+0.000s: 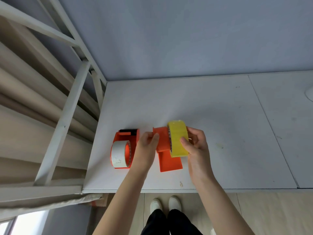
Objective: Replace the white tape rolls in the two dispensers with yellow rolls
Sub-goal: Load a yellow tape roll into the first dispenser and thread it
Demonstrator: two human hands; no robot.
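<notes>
Head view. Right hand (pixel 194 143) closing its grip around yellow roll (pixel 178 139), pressing it sideways onto raised orange dispenser (pixel 166 150); left hand (pixel 148 141) pinching dispenser front edge. Second dispenser (pixel 126 143) lying at left on table (pixel 220 116), carrying white roll (pixel 118 154). Risks, judged: roll seating crooked on hub; dispenser twisting in the pinch; cutter teeth nicking fingers.

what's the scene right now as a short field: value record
left hand: grips right dispenser
right hand: holds yellow roll against right dispenser
left dispenser: on table, untouched
white roll: in left dispenser
progress: yellow roll at right dispenser, full seating unclear; left swap not done
</notes>
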